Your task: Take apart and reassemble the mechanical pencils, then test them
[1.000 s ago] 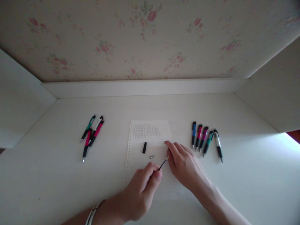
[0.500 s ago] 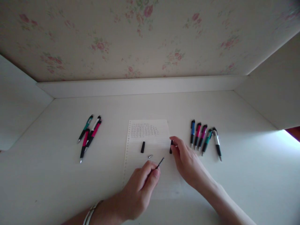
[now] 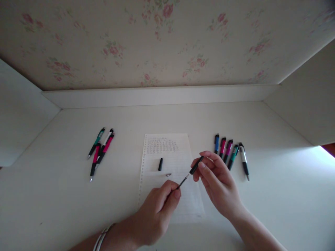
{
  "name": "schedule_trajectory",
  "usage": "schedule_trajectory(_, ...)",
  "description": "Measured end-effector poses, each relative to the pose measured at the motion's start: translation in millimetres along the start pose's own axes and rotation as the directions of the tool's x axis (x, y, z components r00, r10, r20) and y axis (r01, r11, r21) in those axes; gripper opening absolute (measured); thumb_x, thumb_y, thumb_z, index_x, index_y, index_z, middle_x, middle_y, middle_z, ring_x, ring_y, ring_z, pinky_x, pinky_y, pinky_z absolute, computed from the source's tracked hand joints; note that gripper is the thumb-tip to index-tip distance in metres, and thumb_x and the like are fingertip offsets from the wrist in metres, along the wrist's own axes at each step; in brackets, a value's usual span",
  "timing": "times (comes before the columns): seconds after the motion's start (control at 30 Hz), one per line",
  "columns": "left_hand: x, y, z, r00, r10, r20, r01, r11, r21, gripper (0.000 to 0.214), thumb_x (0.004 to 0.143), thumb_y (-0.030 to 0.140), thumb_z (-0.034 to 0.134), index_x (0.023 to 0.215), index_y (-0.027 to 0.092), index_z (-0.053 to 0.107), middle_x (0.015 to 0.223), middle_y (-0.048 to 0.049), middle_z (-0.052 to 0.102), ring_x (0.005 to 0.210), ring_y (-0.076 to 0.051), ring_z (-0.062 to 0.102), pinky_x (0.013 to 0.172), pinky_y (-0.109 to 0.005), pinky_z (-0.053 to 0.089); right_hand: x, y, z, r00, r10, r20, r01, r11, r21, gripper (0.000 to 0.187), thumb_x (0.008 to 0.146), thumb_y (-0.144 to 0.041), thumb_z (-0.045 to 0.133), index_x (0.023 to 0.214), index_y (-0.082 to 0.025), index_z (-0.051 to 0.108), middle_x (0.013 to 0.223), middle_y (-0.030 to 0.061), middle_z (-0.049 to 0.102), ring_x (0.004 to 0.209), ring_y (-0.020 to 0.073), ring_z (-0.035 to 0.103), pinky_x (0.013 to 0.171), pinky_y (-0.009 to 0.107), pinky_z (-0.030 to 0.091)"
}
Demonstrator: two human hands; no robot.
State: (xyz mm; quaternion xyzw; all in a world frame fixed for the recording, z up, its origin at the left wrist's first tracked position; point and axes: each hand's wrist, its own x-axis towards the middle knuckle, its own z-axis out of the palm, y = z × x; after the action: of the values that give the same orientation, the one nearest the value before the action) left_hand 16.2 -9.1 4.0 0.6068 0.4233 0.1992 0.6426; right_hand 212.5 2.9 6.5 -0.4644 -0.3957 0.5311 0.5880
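Note:
My left hand is closed around a thin dark pen refill, its far end pointing up and to the right. Between the thumb and fingers of my right hand is a short black pen barrel, tilted. The refill's end meets the barrel's lower opening; whether it has gone inside I cannot tell. Below them lies a sheet of lined paper with handwriting near its top. On the sheet rest a black rubber pen grip and a small silver pen tip.
Several pens with green, white and pink barrels, among them a green pen, lie in a loose group on the left. A row of several pens, including a white pen, is on the right, partly behind my right hand. A wallpapered wall rises behind the desk.
My right hand has lifted the black pen barrel off the sheet and turned it toward the refill. My left hand has stayed nearly still, and the view has shifted slightly.

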Motion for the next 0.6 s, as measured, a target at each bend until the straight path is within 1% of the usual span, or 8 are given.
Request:
schedule_trajectory(0.27,0.1,0.8,0.0,1.0,-0.001,-0.003,0.001,0.999,0.037,0.038,0.106,0.051,0.035,0.084,0.021,0.046,0.063,0.0067,0.038,0.058,-0.013,0.035,0.057,-0.029,0.026,-2.2,1.3,2.7,0.995,-0.093,0.021,0.094,0.993,-0.067,0.02,0.096,-0.035,0.065,0.114,-0.029,0.059,0.082,-0.0011,0.069,0.063,0.012,0.062,0.06,0.025,0.052)
schedule_trajectory(0.4,0.1,-1.0,0.9,1.0,0.016,-0.01,-0.016,0.999,0.039,0.038,0.106,0.05,0.035,0.084,0.021,0.046,0.062,0.0069,0.038,0.058,-0.012,0.036,0.057,-0.029,0.027,-3.8,1.1,2.9,0.991,-0.131,0.037,0.134,0.982,-0.132,0.018,0.098,-0.032,0.063,0.115,-0.029,0.059,0.08,-0.0011,0.067,0.063,0.0125,0.064,0.059,0.026,0.054)
schedule_trajectory(0.6,0.0,-2.0,1.3,1.0,0.016,-0.026,-0.015,0.999,0.034,0.039,0.105,0.053,0.035,0.089,0.021,0.05,0.062,0.0067,0.039,0.057,-0.013,0.037,0.055,-0.028,0.028,-11.2,7.8,4.1,0.977,-0.19,0.101,0.209,0.949,-0.235,0.02,0.099,-0.028,0.059,0.119,-0.03,0.056,0.088,0.0016,0.069,0.066,0.0138,0.065,0.061,0.028,0.059)
